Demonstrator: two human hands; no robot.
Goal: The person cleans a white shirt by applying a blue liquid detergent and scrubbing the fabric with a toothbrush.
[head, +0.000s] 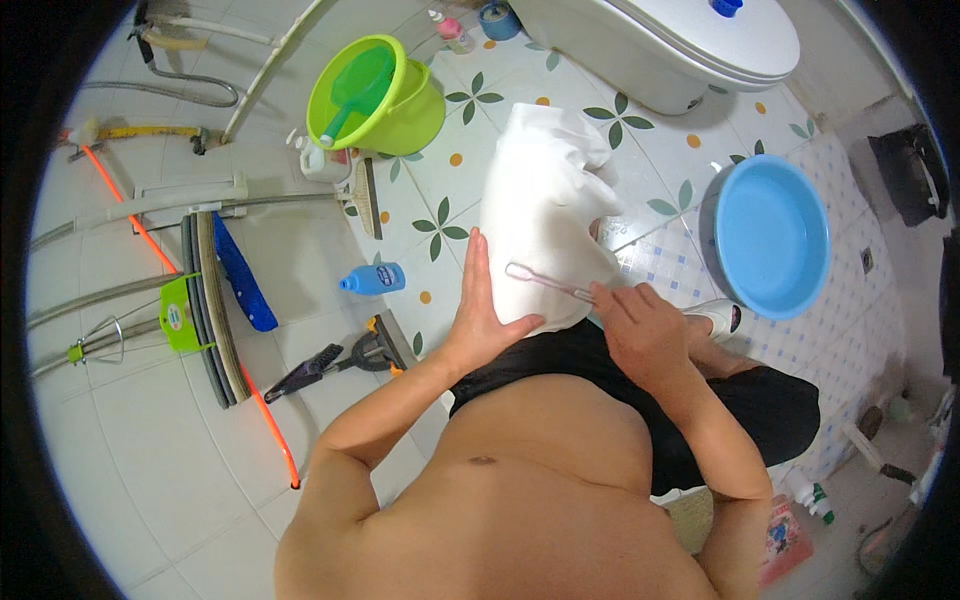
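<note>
A bulky white cloth item (551,210), perhaps a pillow or folded garment, lies across my lap over black shorts (735,427). My left hand (487,315) rests on its lower left edge, with the thumb on top and the fingers spread along the side. In my right hand (637,330) is the handle of a toothbrush (551,283) with a clear pinkish handle. Its head points left over the lower part of the white cloth; whether the bristles touch the cloth cannot be told. What lies beneath the cloth is hidden.
A light blue basin (772,236) stands to the right. Ahead are a green bucket (420,105) holding a green dipper (364,82), and a white toilet (637,52). A blue bottle (375,278) lies on the left; mops (214,307) and a squeegee (367,199) are further left.
</note>
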